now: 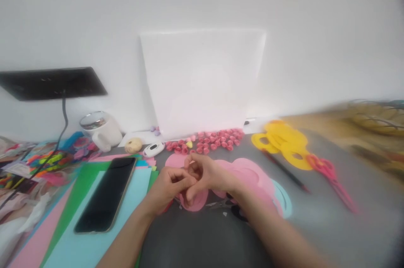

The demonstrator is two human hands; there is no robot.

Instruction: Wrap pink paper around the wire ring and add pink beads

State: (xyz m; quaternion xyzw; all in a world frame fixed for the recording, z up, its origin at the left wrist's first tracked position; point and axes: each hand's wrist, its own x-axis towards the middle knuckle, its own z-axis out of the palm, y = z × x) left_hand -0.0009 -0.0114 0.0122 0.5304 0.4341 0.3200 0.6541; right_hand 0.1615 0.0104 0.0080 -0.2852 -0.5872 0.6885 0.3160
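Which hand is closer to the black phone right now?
Left. The left hand is to the right of the phone, not touching it; the right hand is farther right, beyond the left hand.

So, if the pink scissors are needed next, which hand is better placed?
Likely the right hand: the pink scissors lie on its side, and the left hand is farther off, nearer the phone.
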